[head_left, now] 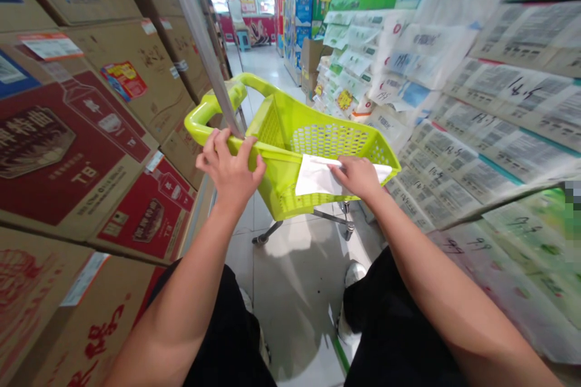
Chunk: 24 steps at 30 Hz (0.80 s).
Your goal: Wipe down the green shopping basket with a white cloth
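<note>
A lime-green plastic shopping cart [272, 184] stands sideways in front of me on a wheeled metal frame. My left hand [233, 166] rests on its near rim by the handle, fingers curled over the edge. Beside that hand a grey metal pole [200, 30] slants up past the handle. Over the near rim towards the right hangs a white cloth [313, 176], perhaps a paper wipe. My right hand [358, 175] presses it against the rim, fingers closed on it. The cart's perforated basket shows no goods in the part I can see.
Stacked cardboard boxes [172, 112] line the left side. On the right, packs of tissue paper [481, 133] are piled high. A brown carton [312, 63] stands farther along the tiled aisle [267, 63]. A person [236, 9] is near a blue stool [243, 40] at the far end.
</note>
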Motion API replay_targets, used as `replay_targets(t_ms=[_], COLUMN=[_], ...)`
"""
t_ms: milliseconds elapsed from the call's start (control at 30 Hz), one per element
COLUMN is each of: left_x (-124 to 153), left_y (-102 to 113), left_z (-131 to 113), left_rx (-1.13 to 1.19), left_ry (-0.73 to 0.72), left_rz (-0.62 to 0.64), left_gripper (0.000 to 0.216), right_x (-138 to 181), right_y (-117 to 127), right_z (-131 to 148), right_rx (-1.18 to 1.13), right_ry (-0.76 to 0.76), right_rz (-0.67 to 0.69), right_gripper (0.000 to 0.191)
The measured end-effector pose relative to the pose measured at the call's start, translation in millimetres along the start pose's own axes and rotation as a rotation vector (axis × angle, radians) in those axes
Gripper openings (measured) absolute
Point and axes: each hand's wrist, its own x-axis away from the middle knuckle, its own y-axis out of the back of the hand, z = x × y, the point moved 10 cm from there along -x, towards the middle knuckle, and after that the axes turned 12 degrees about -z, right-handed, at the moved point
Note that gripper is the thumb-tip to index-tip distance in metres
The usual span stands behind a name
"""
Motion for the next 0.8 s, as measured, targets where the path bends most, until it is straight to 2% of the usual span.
replay_targets(t_ms=[100, 167, 300, 400, 500, 633, 800], left_x=[0, 1, 6, 10, 9, 1, -6], left_y=[1, 2, 1, 1, 5, 9, 11], left_z=[-3, -4, -12, -15, -12, 0, 16], left_rx=[0.004, 0.004, -0.018, -0.048, -0.044, -0.036, -0.094], left_ry=[0.009, 0.027, 0.019, -0.005, -0.024, 0.001, 0.088], left_rz=[-0.022, -0.052, -0.065, -0.084, -0.127, -0.140, -0.151], left_gripper=[0.045, 0.039, 0.040, 0.040, 0.039, 0.038, 0.033], right_x=[1, -2, -15, -24, -28, -25, -17], right_y=[0, 0, 4, 12, 18, 17, 5], right_z=[-6, 4, 52, 92, 114, 112, 82], right_rx=[-0.002, -0.007, -0.080, -0.175, -0.294, -0.342, -0.248], right_ry=[-0.027, -0.047, -0.041, 0.000, 0.066, 0.131, 0.082], right_rz=[0.007, -0.021, -0.131, -0.224, -0.251, -0.201, -0.090], right_gripper=[0.042, 0.036, 0.032, 0.041, 0.050, 0.054, 0.051])
